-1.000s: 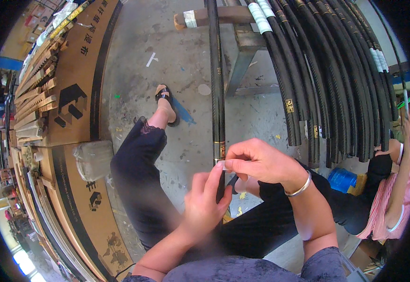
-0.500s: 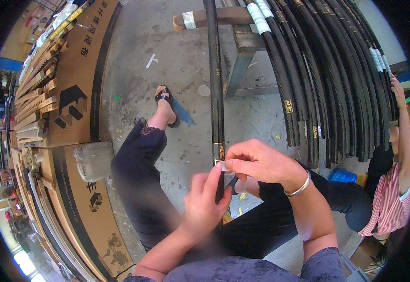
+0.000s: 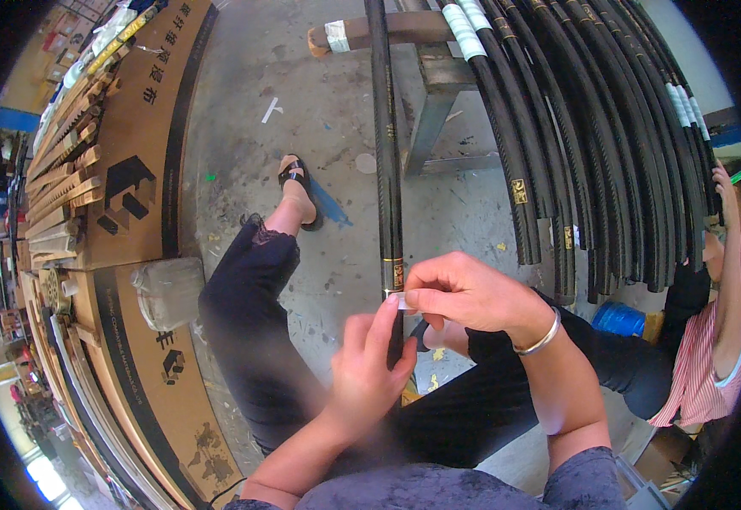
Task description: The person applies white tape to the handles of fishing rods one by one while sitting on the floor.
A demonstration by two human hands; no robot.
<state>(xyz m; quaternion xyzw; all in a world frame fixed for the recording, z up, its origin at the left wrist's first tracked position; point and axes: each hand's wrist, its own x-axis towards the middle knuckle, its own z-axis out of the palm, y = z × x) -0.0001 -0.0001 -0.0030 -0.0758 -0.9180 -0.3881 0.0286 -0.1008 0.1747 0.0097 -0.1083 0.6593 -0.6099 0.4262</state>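
Note:
A long black tube (image 3: 388,170) with a woven sheen runs from the far edge toward my lap. Gold bands and a small gold emblem (image 3: 398,272) mark it near my hands. My left hand (image 3: 363,365) is closed around its near end, the index fingertip pressed by the emblem. A small whitish strip (image 3: 401,301) lies against the tube at that fingertip. My right hand (image 3: 465,293), with a metal bangle on the wrist, pinches the strip's right side between thumb and fingers. The tube's near end is partly hidden behind my left hand.
Several similar black tubes (image 3: 591,144) rest side by side on a metal stand (image 3: 431,110) at right. A padded bar (image 3: 379,36) crosses beneath the tube. Cardboard boxes (image 3: 136,161) with wooden strips stand left. Another person's arm (image 3: 730,255) is at far right.
Both hands hold nearly the same pose on the tube and strip. At far right, the other person's hand has moved slightly lower and to the right.

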